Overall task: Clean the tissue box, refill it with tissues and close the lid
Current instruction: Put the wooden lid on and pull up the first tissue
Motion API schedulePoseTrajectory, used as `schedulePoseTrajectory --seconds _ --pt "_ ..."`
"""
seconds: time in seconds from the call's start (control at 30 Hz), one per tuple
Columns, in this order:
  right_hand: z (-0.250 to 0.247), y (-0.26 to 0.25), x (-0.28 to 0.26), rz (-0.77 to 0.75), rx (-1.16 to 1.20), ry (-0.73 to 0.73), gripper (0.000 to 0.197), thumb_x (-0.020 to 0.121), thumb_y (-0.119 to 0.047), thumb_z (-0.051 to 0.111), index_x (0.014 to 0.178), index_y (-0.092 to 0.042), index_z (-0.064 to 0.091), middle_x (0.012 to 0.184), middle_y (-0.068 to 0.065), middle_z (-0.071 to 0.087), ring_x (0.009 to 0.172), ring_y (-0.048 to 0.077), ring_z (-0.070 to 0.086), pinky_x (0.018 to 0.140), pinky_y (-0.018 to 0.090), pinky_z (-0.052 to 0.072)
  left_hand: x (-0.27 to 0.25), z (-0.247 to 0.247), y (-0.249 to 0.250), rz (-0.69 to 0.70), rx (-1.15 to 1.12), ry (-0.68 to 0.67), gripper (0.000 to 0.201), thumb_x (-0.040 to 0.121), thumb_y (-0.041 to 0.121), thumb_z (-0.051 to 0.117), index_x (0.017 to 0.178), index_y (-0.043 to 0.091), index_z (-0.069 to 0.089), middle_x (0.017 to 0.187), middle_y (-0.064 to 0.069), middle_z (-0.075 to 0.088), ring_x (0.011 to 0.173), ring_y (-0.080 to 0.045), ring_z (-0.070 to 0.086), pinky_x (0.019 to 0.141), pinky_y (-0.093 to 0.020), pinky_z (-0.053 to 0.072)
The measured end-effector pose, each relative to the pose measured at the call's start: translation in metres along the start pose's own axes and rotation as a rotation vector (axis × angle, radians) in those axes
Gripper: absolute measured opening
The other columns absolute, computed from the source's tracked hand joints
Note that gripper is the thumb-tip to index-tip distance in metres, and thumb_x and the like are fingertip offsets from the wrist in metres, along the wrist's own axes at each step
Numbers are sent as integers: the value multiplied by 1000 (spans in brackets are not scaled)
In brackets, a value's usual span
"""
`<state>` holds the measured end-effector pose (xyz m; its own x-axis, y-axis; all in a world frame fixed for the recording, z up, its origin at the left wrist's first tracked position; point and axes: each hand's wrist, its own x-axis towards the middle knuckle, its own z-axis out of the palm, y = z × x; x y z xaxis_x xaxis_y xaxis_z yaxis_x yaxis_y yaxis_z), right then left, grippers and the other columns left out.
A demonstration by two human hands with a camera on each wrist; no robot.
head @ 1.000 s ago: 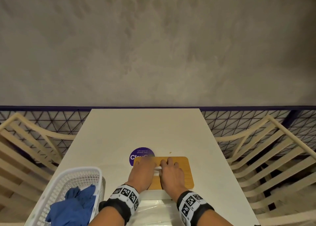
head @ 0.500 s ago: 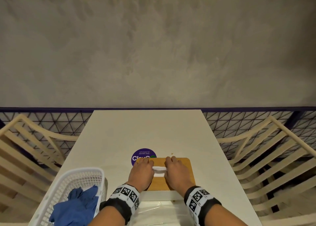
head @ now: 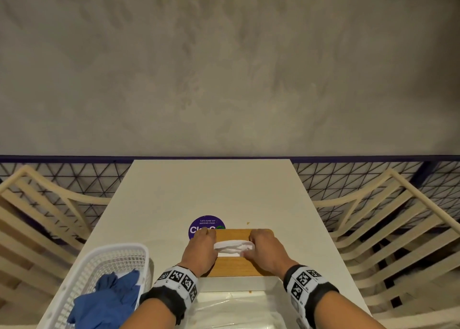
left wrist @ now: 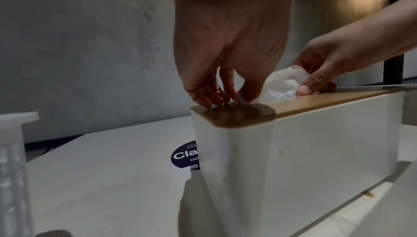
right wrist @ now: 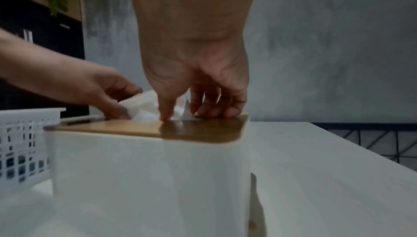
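Count on the table [head: 214, 192]: one tissue box [left wrist: 315, 142] with one wooden lid [head: 236, 264], one tissue tuft [head: 234, 246], one white basket [head: 109, 254], one blue cloth [head: 109, 301], one round purple sticker [head: 202, 223]. Hands: two, left hand [head: 199, 251] and right hand [head: 267, 252]. Slatted chairs: two.

Both wrist views were dim and soft with motion blur; a warm lamp glowed at one o'clock; head-view edges bowed outward.
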<state>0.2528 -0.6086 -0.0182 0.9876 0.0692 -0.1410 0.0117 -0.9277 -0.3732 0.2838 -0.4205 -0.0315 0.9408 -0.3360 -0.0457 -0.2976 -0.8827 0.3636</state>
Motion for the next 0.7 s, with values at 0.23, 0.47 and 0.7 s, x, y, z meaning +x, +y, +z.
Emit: schedulePoseTrajectory --seconds 0.23,0.47,0.7 --pt "-13 15 10 -77 -16 -102 18 83 0 49 84 -1 67 90 18 67 74 26 52 61 25 32 3 -3 -5 60 52 19 28 86 1 44 104 12 62 109 -8 63 99 -24 58 79 -28 45" --pt "-21 15 15 -119 18 -225 21 91 -2 41 92 2 61 100 23 61 79 26 50 63 26 31 4 -10 -10 61 11 -65 19 88 8 44 98 13 59 99 -6 60 91 -24 55 73 -28 41" --pt "-13 23 9 -141 108 -118 8 86 -16 61 84 -14 53 87 1 50 81 22 51 58 23 32 5 -14 -18 -29 -272 -108 12 88 17 57 76 20 57 82 3 53 77 -14 49 57 -14 32"
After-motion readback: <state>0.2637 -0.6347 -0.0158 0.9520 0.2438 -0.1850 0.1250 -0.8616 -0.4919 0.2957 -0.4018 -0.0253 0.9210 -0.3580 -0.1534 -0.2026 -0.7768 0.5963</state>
